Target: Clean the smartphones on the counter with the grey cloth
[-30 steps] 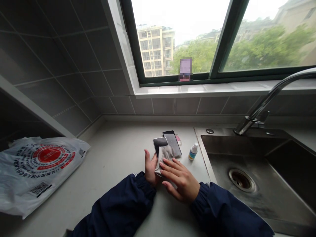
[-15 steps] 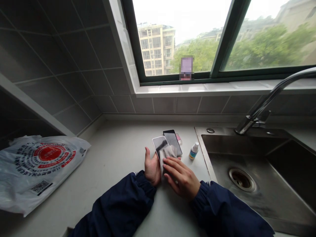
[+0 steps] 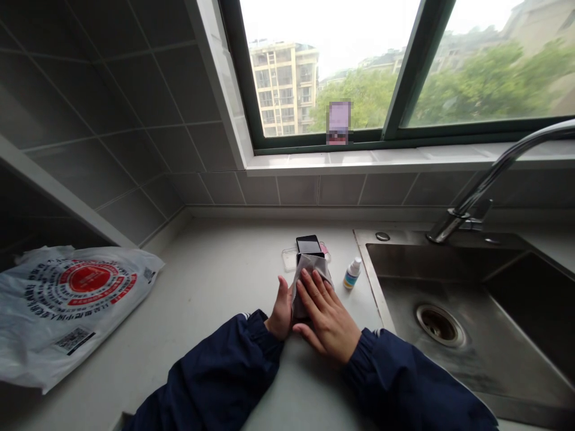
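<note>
My left hand [image 3: 281,311] supports a smartphone [image 3: 300,257] from below, thumb raised at its side. A grey cloth [image 3: 309,263] covers most of this phone, so only a dark strip of its top end shows. Over the cloth lies my right hand [image 3: 326,311], fingers stretched along it and pressing it down on the phone. Just beyond, a second black smartphone [image 3: 308,243] rests on the counter. Beside it are a clear phone case [image 3: 287,260] and a partly hidden pink item [image 3: 324,248]. A small white spray bottle [image 3: 352,274] stands upright to the right.
A stainless sink [image 3: 372,281] with a chrome faucet [image 3: 467,194] takes up the right side. On the left of the white counter [image 3: 215,269] lies a white plastic bag [image 3: 81,299] with red print. A window [image 3: 359,72] is ahead, above a tiled ledge.
The held phone has shifted right and nearer, uncovering the clear case on the counter. My right hand has flattened over the cloth, which now hides most of the phone's screen.
</note>
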{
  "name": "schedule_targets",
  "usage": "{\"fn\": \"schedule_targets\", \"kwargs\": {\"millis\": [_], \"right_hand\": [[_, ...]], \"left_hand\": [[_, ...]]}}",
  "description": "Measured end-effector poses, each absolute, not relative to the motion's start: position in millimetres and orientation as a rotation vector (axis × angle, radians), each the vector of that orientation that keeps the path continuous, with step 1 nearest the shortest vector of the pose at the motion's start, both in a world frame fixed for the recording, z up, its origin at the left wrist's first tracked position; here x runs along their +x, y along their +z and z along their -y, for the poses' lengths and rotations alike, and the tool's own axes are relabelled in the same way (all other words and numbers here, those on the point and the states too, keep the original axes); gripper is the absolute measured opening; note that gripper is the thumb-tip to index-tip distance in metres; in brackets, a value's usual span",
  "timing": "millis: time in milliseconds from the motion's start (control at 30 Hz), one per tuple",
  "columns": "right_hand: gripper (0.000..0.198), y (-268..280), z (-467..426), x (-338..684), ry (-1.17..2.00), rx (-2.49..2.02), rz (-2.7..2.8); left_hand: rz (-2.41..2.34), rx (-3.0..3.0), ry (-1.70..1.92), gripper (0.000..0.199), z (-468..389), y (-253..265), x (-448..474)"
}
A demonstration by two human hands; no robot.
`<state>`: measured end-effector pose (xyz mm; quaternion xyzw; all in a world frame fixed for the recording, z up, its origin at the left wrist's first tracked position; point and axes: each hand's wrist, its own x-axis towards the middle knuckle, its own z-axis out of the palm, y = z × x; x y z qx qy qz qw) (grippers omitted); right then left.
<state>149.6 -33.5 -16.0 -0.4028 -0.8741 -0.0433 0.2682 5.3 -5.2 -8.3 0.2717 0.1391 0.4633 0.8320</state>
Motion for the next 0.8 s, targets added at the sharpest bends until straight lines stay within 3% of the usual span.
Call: {"fn": "schedule_targets", "kwargs": {"millis": [267,433,800], "right_hand": [[0.079,-11.3,26.7,154.9,-0.186,-1.147,2.117],[0.076,-5.9,26.3,156.8,-0.157,-1.202,2.058],[0.071,-3.1,21.1,166.5,-0.169,-1.172,1.995]], "left_hand": [[-0.379,0.785,1.026,0.075,10.3,-16.9,7.9],[-0.386,0.559,0.942,0.079,16.0,-17.4,4.8],[-0.454,0.727,0.904,0.085,20.0,-9.9,1.7]]}}
